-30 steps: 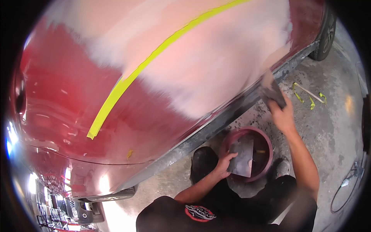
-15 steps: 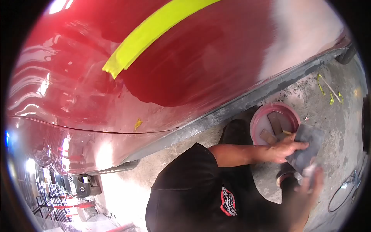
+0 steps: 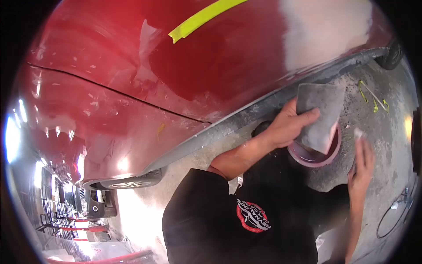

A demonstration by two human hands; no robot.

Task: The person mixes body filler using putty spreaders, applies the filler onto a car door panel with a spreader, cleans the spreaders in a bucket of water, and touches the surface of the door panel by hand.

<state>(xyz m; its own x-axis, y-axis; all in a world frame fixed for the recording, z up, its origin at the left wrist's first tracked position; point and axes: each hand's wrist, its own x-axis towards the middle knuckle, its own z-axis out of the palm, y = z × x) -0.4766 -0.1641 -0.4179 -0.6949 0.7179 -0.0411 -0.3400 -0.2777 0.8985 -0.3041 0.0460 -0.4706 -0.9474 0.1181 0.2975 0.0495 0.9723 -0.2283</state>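
A grey sheet of sandpaper (image 3: 323,103) is in my left hand (image 3: 290,125), with the thumb laid across its face. The sheet hangs over a pink bucket (image 3: 314,163) on the floor and hides much of it, including most of its inside. My right hand (image 3: 362,165) is apart from the sheet, to the right of the bucket. It is smeared by motion, with a small whitish thing (image 3: 359,133) at its fingertips that I cannot make out. Ahead of me is a red car panel (image 3: 211,66) with a pale, dull patch (image 3: 325,35) at its right.
Yellow-green tape (image 3: 202,20) sticks to the panel. The car's grey lower edge (image 3: 263,103) runs close above my left arm. Scraps of tape (image 3: 375,105) and a looped cord or hose (image 3: 391,220) lie on the concrete at right. A wheel (image 3: 136,182) shows at lower left.
My left hand has carried the sandpaper up and left, over the bucket. My right hand has come away from the sheet and moved up a little. The view has shifted along the car.
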